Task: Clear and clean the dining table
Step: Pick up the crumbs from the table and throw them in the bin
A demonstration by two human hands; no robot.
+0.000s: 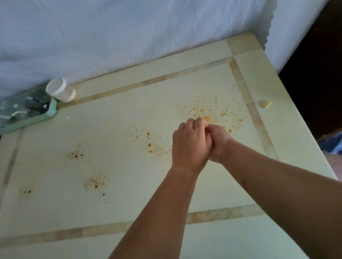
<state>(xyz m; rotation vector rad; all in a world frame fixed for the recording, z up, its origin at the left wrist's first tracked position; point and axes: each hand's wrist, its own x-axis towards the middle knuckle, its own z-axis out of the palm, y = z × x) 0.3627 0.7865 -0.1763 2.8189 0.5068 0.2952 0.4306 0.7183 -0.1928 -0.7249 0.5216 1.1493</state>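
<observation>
Table (136,249) pale, orange stains (152,144) scattered; white cloth (112,25) behind.

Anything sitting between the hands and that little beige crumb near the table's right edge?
Nothing visible. Bare table lies between the clasped left hand and right hand and the crumb; only orange sauce spatters mark that stretch.

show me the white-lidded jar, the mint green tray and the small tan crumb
white-lidded round jar (60,90): head view, on its lid
mint green rectangular tray (47,114): head view, near rim
small tan crumb (266,104): head view, its middle
</observation>
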